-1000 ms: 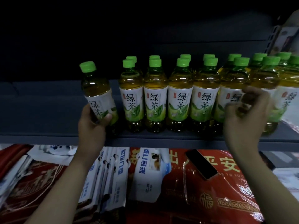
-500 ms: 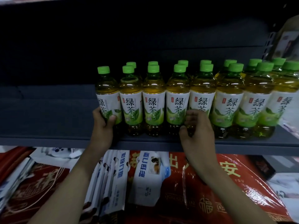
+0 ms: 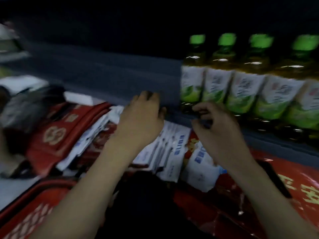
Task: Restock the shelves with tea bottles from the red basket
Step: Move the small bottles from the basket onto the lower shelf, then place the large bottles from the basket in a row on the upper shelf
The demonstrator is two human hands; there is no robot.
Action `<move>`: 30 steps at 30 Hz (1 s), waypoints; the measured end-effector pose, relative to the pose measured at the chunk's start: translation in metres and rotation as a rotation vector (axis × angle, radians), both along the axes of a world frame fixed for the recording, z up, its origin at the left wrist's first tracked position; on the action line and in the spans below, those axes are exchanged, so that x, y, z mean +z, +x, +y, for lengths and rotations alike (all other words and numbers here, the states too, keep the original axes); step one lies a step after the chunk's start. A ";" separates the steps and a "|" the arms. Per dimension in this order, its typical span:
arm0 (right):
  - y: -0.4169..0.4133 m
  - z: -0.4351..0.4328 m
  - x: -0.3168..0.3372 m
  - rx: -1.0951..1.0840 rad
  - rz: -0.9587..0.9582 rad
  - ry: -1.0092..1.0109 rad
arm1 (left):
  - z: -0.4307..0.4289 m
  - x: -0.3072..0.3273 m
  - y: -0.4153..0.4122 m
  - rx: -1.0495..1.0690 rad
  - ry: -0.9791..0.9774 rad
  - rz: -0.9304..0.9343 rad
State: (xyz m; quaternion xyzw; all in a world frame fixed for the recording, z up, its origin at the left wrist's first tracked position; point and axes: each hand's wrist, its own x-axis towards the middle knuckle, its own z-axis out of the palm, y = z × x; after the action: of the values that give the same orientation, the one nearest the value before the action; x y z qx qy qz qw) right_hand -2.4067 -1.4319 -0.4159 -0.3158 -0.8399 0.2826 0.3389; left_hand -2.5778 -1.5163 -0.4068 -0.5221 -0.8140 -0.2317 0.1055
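Observation:
The picture is blurred by motion. A row of green-capped tea bottles (image 3: 245, 80) with white and green labels stands on the grey shelf (image 3: 107, 78) at the right. My left hand (image 3: 143, 118) sits at the shelf's front edge, left of the row, holding nothing. My right hand (image 3: 212, 125) hovers just below the leftmost bottle (image 3: 192, 78), fingers curled and empty. No red basket can be made out with certainty; a red rim (image 3: 25, 202) shows at the bottom left.
Below the shelf lie red packages with gold print (image 3: 57, 133) and white and blue packs (image 3: 172, 150). A dark phone-like object (image 3: 276, 180) rests on red wrapping at the right. The shelf's left half is bare grey board.
Both hands have let go of the bottles and dropped back to the shelf's front edge. The view has swung left and down, so the row now sits at the right.

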 end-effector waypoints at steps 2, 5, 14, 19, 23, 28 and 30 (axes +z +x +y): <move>-0.033 -0.035 0.007 0.195 -0.050 0.039 | -0.070 0.002 -0.019 0.114 -0.048 0.013; -0.084 -0.099 0.017 0.450 -0.129 0.049 | -0.184 -0.008 -0.048 0.313 -0.126 -0.024; -0.227 -0.290 -0.029 0.872 -0.294 -0.085 | -0.434 -0.138 -0.053 0.913 -0.237 -0.634; -0.249 -0.335 -0.144 0.937 -0.780 -0.271 | -0.452 -0.217 -0.027 0.798 -0.411 -0.851; -0.229 -0.345 -0.205 1.036 -1.216 0.019 | -0.437 -0.257 0.001 0.650 -0.555 -0.976; -0.207 -0.348 -0.245 1.167 -1.382 0.328 | -0.430 -0.288 0.020 0.678 -0.626 -0.781; -0.203 -0.347 -0.254 1.183 -1.350 0.462 | -0.426 -0.290 0.016 0.714 -0.549 -0.706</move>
State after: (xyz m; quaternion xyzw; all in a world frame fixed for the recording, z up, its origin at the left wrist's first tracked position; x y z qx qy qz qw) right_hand -2.6099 -1.7790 -0.6699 0.1418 -0.9194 -0.0087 -0.3669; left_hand -2.5617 -1.9418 -0.6972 -0.1140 -0.9561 -0.1219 -0.2407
